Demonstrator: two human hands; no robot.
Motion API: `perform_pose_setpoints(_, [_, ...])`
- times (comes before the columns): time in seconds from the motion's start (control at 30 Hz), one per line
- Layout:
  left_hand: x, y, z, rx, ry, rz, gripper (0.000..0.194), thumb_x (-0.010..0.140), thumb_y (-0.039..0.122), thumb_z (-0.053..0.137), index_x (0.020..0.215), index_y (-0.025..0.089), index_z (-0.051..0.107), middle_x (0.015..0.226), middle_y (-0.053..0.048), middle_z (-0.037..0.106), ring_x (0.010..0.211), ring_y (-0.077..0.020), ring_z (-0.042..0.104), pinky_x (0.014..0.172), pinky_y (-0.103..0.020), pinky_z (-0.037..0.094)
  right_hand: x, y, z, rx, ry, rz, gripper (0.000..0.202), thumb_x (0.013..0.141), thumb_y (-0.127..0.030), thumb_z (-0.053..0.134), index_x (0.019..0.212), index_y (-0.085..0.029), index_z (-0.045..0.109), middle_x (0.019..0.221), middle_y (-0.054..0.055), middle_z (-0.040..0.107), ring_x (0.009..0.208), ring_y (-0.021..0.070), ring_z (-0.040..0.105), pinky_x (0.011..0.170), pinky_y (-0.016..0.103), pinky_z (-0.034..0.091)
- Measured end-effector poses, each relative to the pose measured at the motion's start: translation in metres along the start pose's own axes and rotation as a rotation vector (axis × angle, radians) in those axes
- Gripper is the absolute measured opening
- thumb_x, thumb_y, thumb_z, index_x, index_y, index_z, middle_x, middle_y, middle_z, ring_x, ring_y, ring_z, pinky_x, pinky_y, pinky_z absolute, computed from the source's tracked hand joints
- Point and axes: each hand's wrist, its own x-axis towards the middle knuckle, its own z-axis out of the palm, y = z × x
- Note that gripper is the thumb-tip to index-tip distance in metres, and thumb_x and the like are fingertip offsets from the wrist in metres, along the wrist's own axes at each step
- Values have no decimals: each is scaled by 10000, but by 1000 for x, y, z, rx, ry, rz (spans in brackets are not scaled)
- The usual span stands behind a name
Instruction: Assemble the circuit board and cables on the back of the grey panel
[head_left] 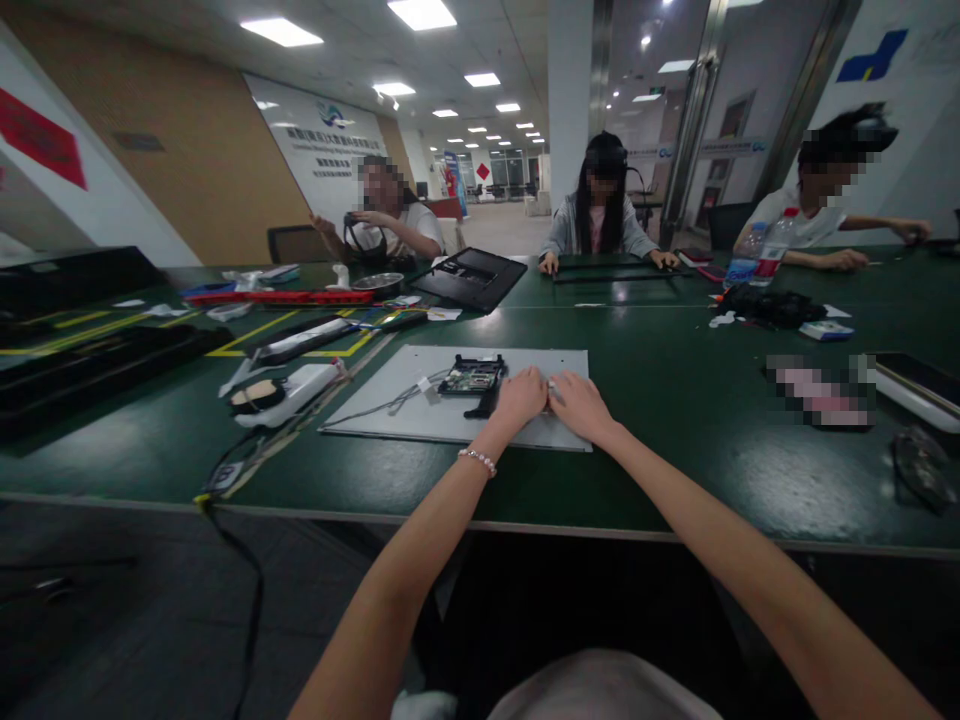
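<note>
A flat grey metal panel lies on the green table in front of me. On it sits a black frame with a circuit board, and grey cables run from it to the left. My left hand, below a beaded bracelet, is bent with its fingers closed just right of the board. My right hand is beside it over the panel, fingers curled, and the fingertips of both hands meet. Whatever they hold between them is too small and hidden to name.
A white power strip lies left of the panel, and a black laptop-like shell behind it. Bottles, a black bundle and a phone-like object are on the right. Three people sit across the table.
</note>
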Motion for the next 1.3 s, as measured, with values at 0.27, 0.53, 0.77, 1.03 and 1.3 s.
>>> perform_pose_setpoints(0.27, [12, -17, 19, -48, -165, 35, 570, 1026, 367, 229, 1551, 154, 296, 1639, -133, 236, 1513, -230, 217, 1197, -494, 217, -14, 19, -13, 61, -234, -175, 714, 989, -564, 359, 1586, -185, 261, 1639, 152, 254, 1514, 345, 187, 1206, 535, 171])
perform_pose_setpoints(0.53, [14, -29, -1, -69, -252, 23, 588, 1031, 386, 196, 1568, 158, 267, 1647, -144, 183, 1523, -249, 180, 1189, -552, 194, -20, 6, -19, 51, -321, -238, 828, 964, -678, 314, 1606, -171, 184, 1667, 173, 120, 1533, 348, 64, 1211, 544, 114])
perform_pose_setpoints(0.77, [16, -41, -5, -47, -282, 15, 579, 1035, 405, 197, 1560, 176, 281, 1647, -133, 190, 1525, -227, 172, 1198, -509, 187, -23, -2, -23, 26, -347, -321, 833, 939, -718, 357, 1592, -211, 257, 1673, 159, 102, 1528, 376, 62, 1209, 550, 108])
perform_pose_setpoints(1.03, [8, -53, -16, 81, 119, 28, 426, 973, 306, 414, 1345, 147, 547, 1481, -171, 487, 1431, -273, 369, 1187, -442, 228, -22, -6, -22, 32, -324, -320, 811, 939, -706, 374, 1585, -225, 277, 1672, 144, 129, 1526, 378, 78, 1211, 544, 121])
perform_pose_setpoints(1.3, [-5, -112, -20, 139, -17, -277, 588, 906, 502, 487, 1351, 121, 527, 1393, -220, 535, 1329, -391, 437, 1061, -573, 352, -24, -5, -22, 63, -331, -318, 836, 937, -728, 351, 1593, -218, 255, 1673, 156, 103, 1529, 373, 52, 1214, 542, 98])
